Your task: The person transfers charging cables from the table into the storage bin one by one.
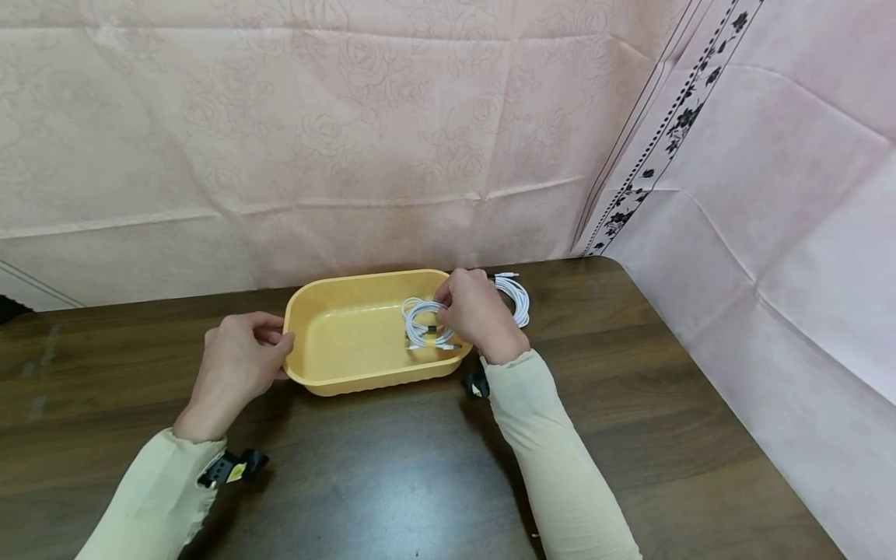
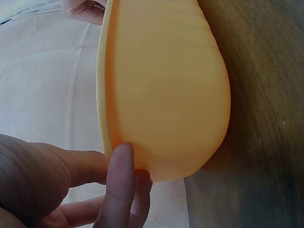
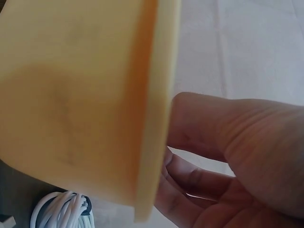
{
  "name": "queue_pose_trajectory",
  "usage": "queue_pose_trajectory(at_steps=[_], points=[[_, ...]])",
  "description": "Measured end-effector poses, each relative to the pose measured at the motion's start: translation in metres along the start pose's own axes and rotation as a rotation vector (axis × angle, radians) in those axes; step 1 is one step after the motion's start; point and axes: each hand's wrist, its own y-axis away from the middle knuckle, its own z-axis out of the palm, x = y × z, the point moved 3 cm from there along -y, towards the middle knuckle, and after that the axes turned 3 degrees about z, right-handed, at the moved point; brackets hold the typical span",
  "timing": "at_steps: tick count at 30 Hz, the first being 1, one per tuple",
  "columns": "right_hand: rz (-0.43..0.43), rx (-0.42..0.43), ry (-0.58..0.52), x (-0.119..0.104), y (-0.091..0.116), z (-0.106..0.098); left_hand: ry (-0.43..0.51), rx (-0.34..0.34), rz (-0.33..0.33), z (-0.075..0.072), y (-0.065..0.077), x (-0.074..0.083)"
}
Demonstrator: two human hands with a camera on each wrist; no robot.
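Note:
A yellow plastic tray stands on the wooden table near the wall. My left hand grips its left end, with the thumb and fingers on the rim; the left wrist view shows this hold from the side. Inside the tray, at its right end, is a coiled white cable with a yellow band and metal plugs. My right hand reaches over the right rim and pinches the coil's edge. In the right wrist view the tray wall hides those fingertips.
A second coiled white cable lies on the table just right of the tray, partly behind my right hand. The brown table ends at a slanting right edge. Pale flowered sheeting hangs behind and to the right.

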Motion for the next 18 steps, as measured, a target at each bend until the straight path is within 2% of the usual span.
queue_pose_trajectory(at_steps=[8, 18], points=[[-0.047, 0.005, 0.048, -0.0019, 0.0005, 0.0016, -0.007, 0.000, -0.009, 0.0007, 0.0009, 0.0006], [-0.056, -0.024, 0.070, -0.0038, 0.0019, 0.0047, -0.011, 0.005, -0.015, 0.0018, 0.0024, 0.0010]])
